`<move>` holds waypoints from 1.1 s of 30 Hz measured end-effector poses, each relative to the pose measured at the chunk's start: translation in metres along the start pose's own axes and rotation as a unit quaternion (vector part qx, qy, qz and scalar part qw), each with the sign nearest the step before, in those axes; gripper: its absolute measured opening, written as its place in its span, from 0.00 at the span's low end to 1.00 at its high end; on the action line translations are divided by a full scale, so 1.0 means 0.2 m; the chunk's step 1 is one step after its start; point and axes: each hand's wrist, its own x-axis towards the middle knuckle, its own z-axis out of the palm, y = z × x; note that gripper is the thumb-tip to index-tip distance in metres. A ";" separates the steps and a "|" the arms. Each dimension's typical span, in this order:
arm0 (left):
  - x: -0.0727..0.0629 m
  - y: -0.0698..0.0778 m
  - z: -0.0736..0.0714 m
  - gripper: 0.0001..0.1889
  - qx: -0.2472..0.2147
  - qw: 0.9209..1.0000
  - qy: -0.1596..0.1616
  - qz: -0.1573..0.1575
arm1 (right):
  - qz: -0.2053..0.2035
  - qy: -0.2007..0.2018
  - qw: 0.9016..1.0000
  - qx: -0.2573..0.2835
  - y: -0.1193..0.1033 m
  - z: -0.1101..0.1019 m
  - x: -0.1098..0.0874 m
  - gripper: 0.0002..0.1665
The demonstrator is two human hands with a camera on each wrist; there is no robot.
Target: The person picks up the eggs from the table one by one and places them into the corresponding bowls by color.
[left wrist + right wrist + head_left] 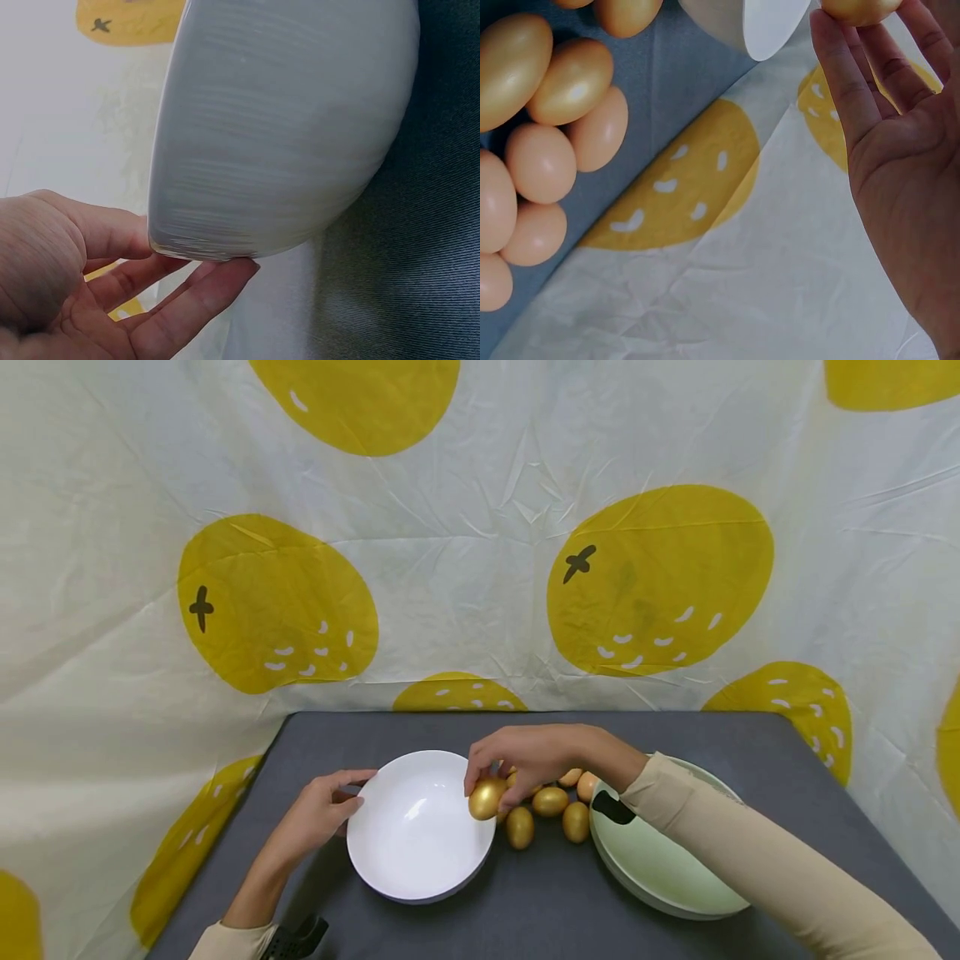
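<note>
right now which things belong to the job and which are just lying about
Likely the job's: gold egg, held by right hand; white bowl, left hand at its rim; probably loose eggs and green bowl.
Seemingly just there: patterned cloth, gray table.

White bowl [420,852] with desk [405,731] room behind and in front, left hand [318,810] blocking its left, right hand [521,756] and gold eggs [551,802] its right

Place: fabric-screened workspace; home, studio or lab, cannot tell.
Curtain [465,602]: creased white, printed with large yellow fruits [660,585], hanging close behind the table.
Table [532,910]: dark grey cloth surface.
</note>
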 end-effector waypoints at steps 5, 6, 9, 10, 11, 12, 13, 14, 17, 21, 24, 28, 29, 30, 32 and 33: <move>0.00 0.00 0.00 0.23 -0.003 1.000 -0.001 -0.002 | -0.019 -0.009 1.000 -0.001 0.01 0.00 0.05 0.22; 0.00 0.00 0.00 0.23 -0.004 1.000 0.000 -0.002 | -0.020 -0.010 1.000 -0.002 0.00 0.00 0.06 0.22; 0.00 0.00 0.00 0.23 -0.005 1.000 -0.001 -0.002 | -0.020 -0.013 1.000 0.000 0.00 0.00 0.09 0.22; 0.00 0.00 0.00 0.23 -0.005 1.000 -0.002 -0.001 | -0.020 -0.013 1.000 0.000 -0.01 0.00 0.09 0.23; 0.00 0.00 0.00 0.23 -0.004 1.000 -0.003 -0.001 | -0.020 -0.014 1.000 0.000 -0.01 0.00 0.10 0.23; 0.00 0.00 0.00 0.23 -0.005 1.000 -0.002 -0.001 | -0.019 -0.014 1.000 -0.001 -0.01 0.00 0.11 0.23; 0.00 0.00 0.00 0.23 -0.003 1.000 -0.002 0.000 | -0.019 -0.014 1.000 0.001 -0.01 0.00 0.12 0.23; -0.01 0.00 0.00 0.23 -0.003 1.000 -0.001 -0.001 | -0.019 -0.015 1.000 0.001 -0.01 0.00 0.13 0.23; -0.01 0.01 0.00 0.23 -0.001 1.000 -0.001 0.002 | -0.018 -0.017 1.000 0.004 -0.01 0.01 0.15 0.22; -0.01 0.01 0.00 0.23 0.000 1.000 -0.001 0.004 | -0.013 -0.021 1.000 0.014 0.00 0.02 0.18 0.22; -0.01 0.01 0.00 0.23 0.003 1.000 0.001 0.002 | -0.008 -0.027 0.999 0.016 0.01 0.03 0.21 0.23; -0.01 0.01 0.00 0.23 0.005 1.000 0.002 0.001 | -0.005 -0.040 0.999 0.014 0.02 0.05 0.24 0.23; -0.01 0.01 0.00 0.23 0.004 1.000 0.002 0.001 | -0.005 -0.043 0.999 0.014 0.02 0.05 0.25 0.23; -0.01 0.01 0.00 0.23 0.003 1.000 0.001 0.001 | -0.006 -0.046 0.999 0.012 0.03 0.06 0.26 0.23; -0.01 0.01 0.00 0.23 0.002 1.000 0.001 0.003 | -0.008 -0.053 0.999 0.010 0.04 0.07 0.28 0.23; -0.01 0.01 0.00 0.23 0.001 1.000 0.001 0.004 | -0.008 -0.056 0.998 0.008 0.04 0.07 0.29 0.23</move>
